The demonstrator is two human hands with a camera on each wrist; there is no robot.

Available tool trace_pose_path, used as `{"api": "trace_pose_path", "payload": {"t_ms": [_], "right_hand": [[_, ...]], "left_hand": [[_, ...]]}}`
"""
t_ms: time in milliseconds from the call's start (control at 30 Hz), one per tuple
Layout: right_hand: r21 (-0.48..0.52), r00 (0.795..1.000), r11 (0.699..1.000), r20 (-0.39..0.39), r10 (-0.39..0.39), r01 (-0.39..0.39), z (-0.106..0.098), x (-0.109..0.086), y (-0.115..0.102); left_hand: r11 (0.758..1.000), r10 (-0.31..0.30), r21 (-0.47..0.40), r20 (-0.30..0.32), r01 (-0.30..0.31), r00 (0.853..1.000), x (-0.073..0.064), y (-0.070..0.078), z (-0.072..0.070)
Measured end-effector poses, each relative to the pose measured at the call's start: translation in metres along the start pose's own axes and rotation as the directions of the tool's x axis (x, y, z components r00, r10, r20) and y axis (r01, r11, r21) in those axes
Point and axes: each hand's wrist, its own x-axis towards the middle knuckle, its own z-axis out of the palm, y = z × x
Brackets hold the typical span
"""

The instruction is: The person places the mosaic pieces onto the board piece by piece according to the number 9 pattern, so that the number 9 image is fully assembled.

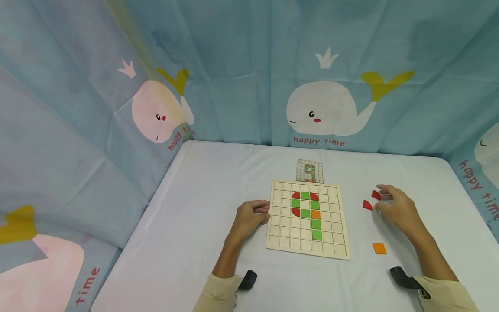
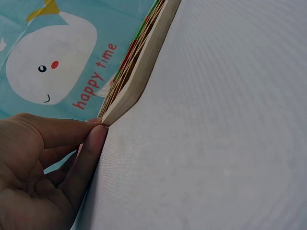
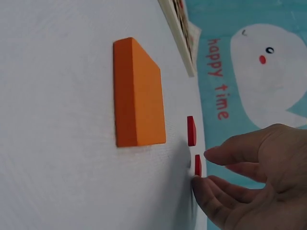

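Note:
A wooden grid board lies on the table, with green squares, red quarter-circle pieces and an orange square set in some of its cells. My left hand holds the board's left edge; in the left wrist view the thumb and forefinger meet at that edge. To the right of the board, my right hand reaches toward a red quarter-circle piece, its thumb and fingers spread apart around it. Another red quarter-circle piece lies just left of the thumb. Nearer the front is an orange square tile.
A small printed card showing a coloured grid pattern lies behind the board. The white-covered table backs onto a blue curtain with whale prints. Each wrist carries a black device.

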Motion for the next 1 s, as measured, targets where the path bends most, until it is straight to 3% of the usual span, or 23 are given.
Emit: {"api": "trace_pose_path", "payload": {"t_ms": [1000], "right_hand": [[-0.040, 0.999, 0.998, 0.002, -0.051, 0.051, 0.004, 0.020, 0.007]], "left_hand": [[1.000, 0.000, -0.020, 0.002, 0.001, 1.000, 0.001, -0.001, 0.001]]}}
